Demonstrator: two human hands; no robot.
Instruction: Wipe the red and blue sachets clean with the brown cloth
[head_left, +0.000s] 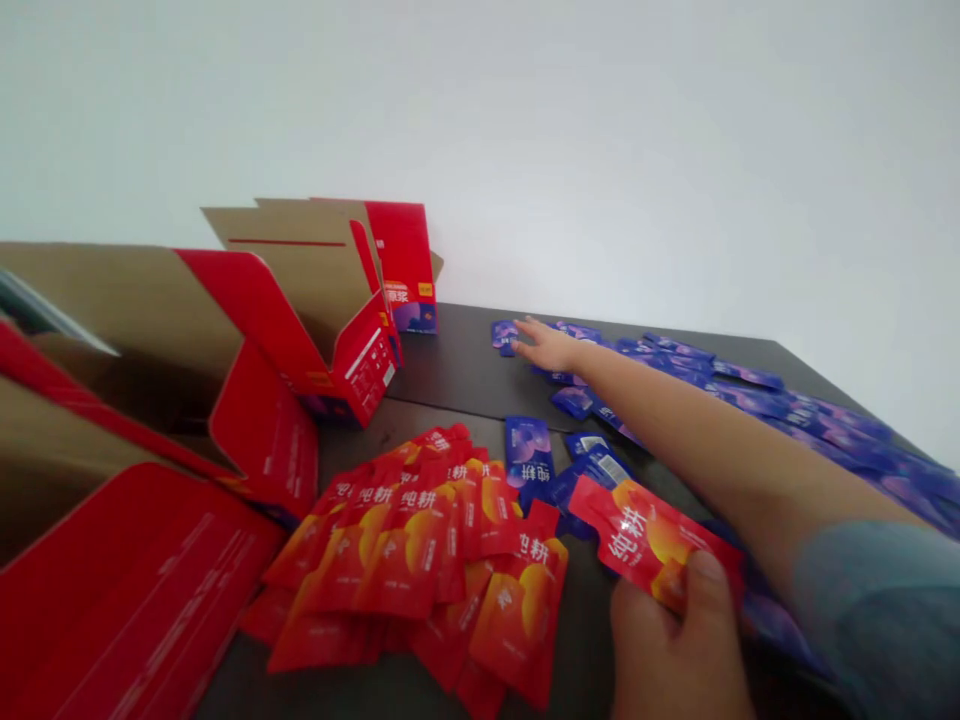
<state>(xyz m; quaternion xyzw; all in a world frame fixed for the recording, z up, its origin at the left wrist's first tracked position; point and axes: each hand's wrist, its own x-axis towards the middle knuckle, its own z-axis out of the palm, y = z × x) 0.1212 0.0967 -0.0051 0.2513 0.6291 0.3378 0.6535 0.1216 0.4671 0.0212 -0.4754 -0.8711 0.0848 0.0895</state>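
My left hand [682,640] is closed on a red pouch [637,530] with orange fruit printed on it, the thumb lying across its lower end. Stretched out from the right, my right hand [547,346] has its fingers apart beside a small purple-blue pouch [503,338] at the far side of the table; I cannot tell whether they touch. A heap of red pouches [409,540] lies left of my left hand. Several purple-blue pouches [528,450] lie between the heap and my right forearm, partly covered by the held pouch.
Open red cardboard boxes [289,440] with brown insides stand along the left. Another red box [405,250] stands by the white wall. More purple-blue pouches [810,410] spread over the right of the dark table [450,355], partly behind my right arm.
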